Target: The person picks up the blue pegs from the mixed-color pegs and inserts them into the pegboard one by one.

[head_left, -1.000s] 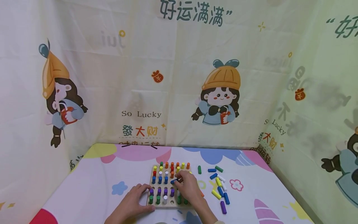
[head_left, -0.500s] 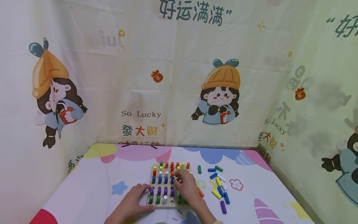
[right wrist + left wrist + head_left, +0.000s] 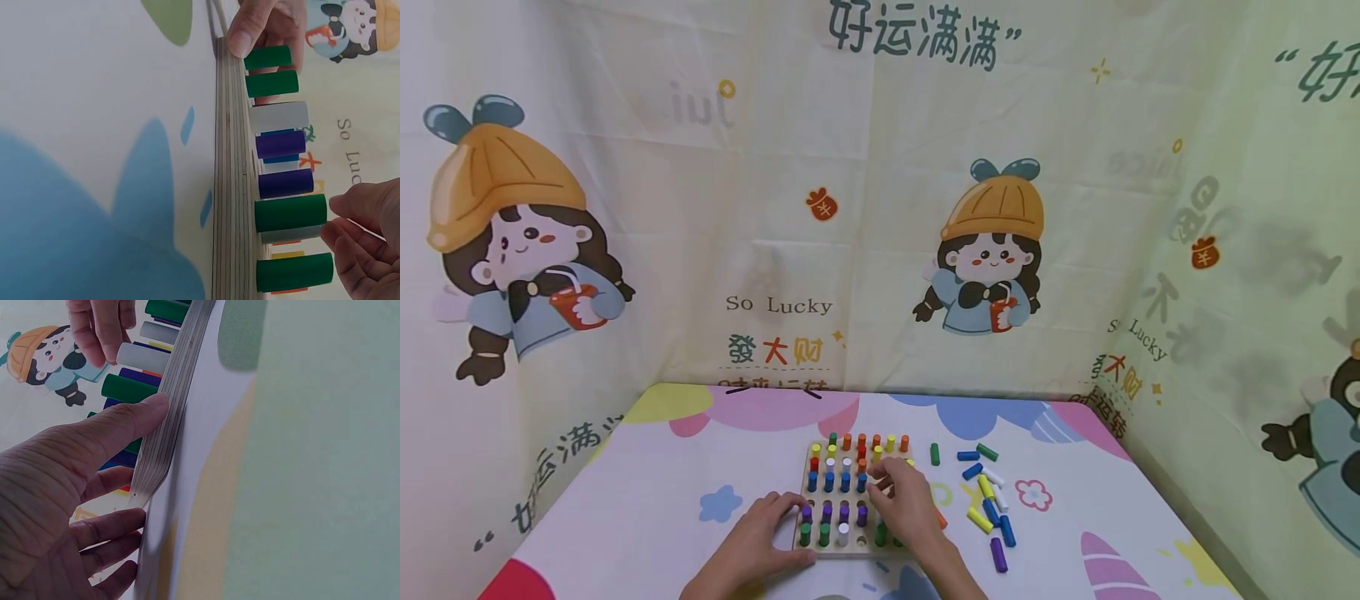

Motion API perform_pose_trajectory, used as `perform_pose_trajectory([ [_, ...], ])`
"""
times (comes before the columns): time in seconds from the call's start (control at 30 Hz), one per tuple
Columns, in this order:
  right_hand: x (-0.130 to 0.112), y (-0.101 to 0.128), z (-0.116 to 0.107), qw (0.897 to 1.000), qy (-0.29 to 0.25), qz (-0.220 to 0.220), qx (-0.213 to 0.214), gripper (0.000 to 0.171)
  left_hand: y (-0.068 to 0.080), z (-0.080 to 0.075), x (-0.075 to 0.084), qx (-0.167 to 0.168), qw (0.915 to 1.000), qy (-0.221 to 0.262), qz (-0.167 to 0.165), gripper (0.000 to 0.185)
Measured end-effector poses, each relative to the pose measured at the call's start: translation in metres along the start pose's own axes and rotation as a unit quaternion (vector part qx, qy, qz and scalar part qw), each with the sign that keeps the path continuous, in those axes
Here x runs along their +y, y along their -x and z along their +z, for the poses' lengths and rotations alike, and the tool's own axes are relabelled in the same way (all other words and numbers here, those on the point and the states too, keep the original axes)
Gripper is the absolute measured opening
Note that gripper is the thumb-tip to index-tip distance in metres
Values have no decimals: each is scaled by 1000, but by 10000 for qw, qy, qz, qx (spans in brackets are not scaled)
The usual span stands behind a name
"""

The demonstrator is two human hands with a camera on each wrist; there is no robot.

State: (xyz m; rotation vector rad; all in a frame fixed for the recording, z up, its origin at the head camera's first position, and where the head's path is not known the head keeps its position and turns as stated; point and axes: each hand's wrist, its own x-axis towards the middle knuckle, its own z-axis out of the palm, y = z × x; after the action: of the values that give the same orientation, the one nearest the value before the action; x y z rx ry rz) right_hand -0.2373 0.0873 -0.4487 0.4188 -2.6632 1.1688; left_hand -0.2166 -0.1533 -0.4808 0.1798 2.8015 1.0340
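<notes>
A wooden pegboard [image 3: 850, 550] stands on the table, with upright coloured pegs in rows. My left hand [image 3: 758, 537] grips its near left corner; in the left wrist view the thumb [image 3: 147, 412] lies on the layered front edge. A blue peg [image 3: 862, 482] stands upright at the right end of a row of blue pegs. Just to its right is my right hand [image 3: 901, 496], over the board with thumb and fingers loosely bent and no peg visible between them. That hand hides several holes and pegs on the board's right side.
Loose pegs lie right of the board, among them a purple peg [image 3: 998, 555], a yellow peg [image 3: 980, 521] and a green peg [image 3: 935, 454]. An orange peg [image 3: 942, 519] is partly behind the right wrist. Printed cloth walls [image 3: 880, 250] surround the table [image 3: 647, 500].
The blue peg, tilted in my right fingers a second ago, now stands upright in the board. My right fingers have come slightly away to the right of it. The left hand stays put.
</notes>
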Motion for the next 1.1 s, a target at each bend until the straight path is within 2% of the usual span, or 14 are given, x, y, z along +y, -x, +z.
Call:
perform_pose_trajectory([
  [0.3,0,12,-6,9999,44,-103,-5,13,0,1,-5,-60,9997,61,228,74],
  [0.6,2,23,-10,9999,96,80,-82,13,1,3,-6,-27,9998,45,201,74],
  [0.83,7,29,-15,9999,91,24,-135,13,1,2,-4,-33,10000,9,50,76],
  [1.1,8,32,-21,9993,272,239,-54,12,1,1,-5,-39,9999,12,133,74],
])
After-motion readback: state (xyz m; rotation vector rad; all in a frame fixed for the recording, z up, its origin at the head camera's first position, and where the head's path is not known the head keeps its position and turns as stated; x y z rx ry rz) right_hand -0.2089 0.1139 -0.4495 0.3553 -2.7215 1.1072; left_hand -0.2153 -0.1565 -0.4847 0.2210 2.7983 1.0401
